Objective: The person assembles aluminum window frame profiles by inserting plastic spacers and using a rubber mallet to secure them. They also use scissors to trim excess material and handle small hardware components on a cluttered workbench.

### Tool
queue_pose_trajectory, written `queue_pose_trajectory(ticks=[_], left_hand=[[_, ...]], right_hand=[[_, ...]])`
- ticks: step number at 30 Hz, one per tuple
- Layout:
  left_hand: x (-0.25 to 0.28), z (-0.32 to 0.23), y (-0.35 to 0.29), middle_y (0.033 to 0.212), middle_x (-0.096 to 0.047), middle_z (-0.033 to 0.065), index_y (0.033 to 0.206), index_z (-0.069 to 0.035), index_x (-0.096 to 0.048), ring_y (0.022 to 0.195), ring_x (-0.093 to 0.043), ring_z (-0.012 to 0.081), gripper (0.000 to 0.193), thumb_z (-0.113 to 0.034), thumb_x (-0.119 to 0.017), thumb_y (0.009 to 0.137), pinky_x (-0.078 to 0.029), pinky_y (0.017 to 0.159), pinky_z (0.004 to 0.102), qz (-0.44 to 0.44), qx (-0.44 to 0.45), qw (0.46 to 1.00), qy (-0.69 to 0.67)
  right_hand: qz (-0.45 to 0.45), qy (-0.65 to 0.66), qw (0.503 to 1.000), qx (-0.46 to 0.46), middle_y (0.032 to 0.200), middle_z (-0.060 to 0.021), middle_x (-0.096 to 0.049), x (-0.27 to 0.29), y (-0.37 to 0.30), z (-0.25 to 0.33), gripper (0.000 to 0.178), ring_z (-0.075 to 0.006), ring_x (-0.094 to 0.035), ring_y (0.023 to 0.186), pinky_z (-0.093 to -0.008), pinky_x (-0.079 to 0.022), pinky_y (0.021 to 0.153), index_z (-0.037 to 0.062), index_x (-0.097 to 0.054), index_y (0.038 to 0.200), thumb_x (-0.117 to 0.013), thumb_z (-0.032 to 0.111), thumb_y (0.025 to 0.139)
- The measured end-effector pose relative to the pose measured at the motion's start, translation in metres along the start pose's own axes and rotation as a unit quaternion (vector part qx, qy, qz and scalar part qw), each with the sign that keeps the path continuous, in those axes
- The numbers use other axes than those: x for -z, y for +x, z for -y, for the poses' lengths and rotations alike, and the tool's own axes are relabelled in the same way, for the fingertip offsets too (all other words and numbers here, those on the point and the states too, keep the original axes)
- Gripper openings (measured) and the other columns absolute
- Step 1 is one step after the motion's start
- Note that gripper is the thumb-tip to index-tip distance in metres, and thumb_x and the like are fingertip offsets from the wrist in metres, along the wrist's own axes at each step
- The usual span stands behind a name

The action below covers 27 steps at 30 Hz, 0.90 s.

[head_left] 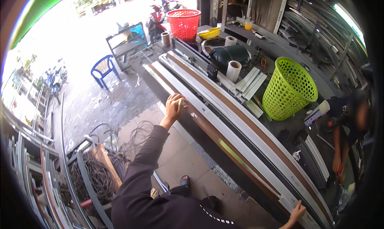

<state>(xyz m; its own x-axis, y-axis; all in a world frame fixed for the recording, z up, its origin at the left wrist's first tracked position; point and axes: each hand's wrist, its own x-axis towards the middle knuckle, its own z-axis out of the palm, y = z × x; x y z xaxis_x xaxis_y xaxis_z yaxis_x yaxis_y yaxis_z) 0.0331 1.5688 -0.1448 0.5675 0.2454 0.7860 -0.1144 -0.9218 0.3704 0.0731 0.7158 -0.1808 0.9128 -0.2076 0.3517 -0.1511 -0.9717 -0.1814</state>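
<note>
Several long metal profiles, white, brown and dark, lie side by side along a dark workbench. My left hand (175, 107) is closed at the near edge of a brown profile (208, 125), toward its far end; the fingertips are partly hidden. Lower right, my right hand (297, 213) has its fingers closed on the near end of a white profile (236, 148). A yellow-green strip (232, 152) shows along the brown profile between my hands. Beyond them lies another white profile (256, 132) with handwritten marks near its end.
On the bench stand a green perforated basket (289, 89), a red basket (184, 25), a white roll (233, 71) and short profile pieces (252, 84). Another person's hand (337, 163) is at the right. Coiled cables (86, 185) and a blue chair (105, 71) are on the left.
</note>
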Motion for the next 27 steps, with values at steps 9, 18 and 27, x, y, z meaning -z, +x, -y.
queue_pose_trajectory(ticks=[9, 18, 27], left_hand=[[-0.014, 0.061, 0.018, 0.065, -0.060, 0.0044, 0.057, -0.011, -0.055, 0.062, -0.059, 0.0265, 0.050, -0.027, -0.038, 0.101, -0.046, 0.066, 0.0391, 0.036, -0.022, 0.995, -0.089], [-0.023, 0.058, 0.026, 0.053, -0.046, 0.0061, 0.051, -0.010, -0.045, 0.049, -0.049, 0.0270, 0.049, -0.027, -0.036, 0.096, -0.039, 0.052, 0.0386, 0.001, -0.017, 0.996, -0.090], [-0.020, 0.054, 0.028, 0.058, -0.044, 0.0075, 0.054, -0.010, -0.042, 0.054, -0.048, 0.0298, 0.038, -0.030, -0.043, 0.086, -0.038, 0.055, 0.0395, 0.045, 0.029, 0.992, -0.111]], right_hand=[[-0.309, 0.182, 0.931, 0.074, 0.061, -0.0165, -0.050, -0.009, -0.033, -0.022, 0.045, -0.0323, -0.048, 0.058, -0.0420, -0.040, 0.059, -0.0081, -0.054, 0.071, -0.043, 0.017, 0.108], [-0.268, 0.165, 0.948, 0.053, 0.061, -0.0159, -0.043, -0.003, -0.058, 0.098, 0.045, -0.0367, -0.044, 0.058, -0.0452, -0.033, 0.059, -0.0037, -0.043, 0.068, -0.042, 0.020, 0.106], [-0.230, 0.191, 0.949, 0.099, 0.056, -0.0181, -0.041, 0.002, -0.083, 0.371, 0.048, -0.0403, -0.042, 0.055, -0.0483, -0.030, 0.055, 0.0002, -0.040, 0.055, -0.045, 0.015, 0.101]])
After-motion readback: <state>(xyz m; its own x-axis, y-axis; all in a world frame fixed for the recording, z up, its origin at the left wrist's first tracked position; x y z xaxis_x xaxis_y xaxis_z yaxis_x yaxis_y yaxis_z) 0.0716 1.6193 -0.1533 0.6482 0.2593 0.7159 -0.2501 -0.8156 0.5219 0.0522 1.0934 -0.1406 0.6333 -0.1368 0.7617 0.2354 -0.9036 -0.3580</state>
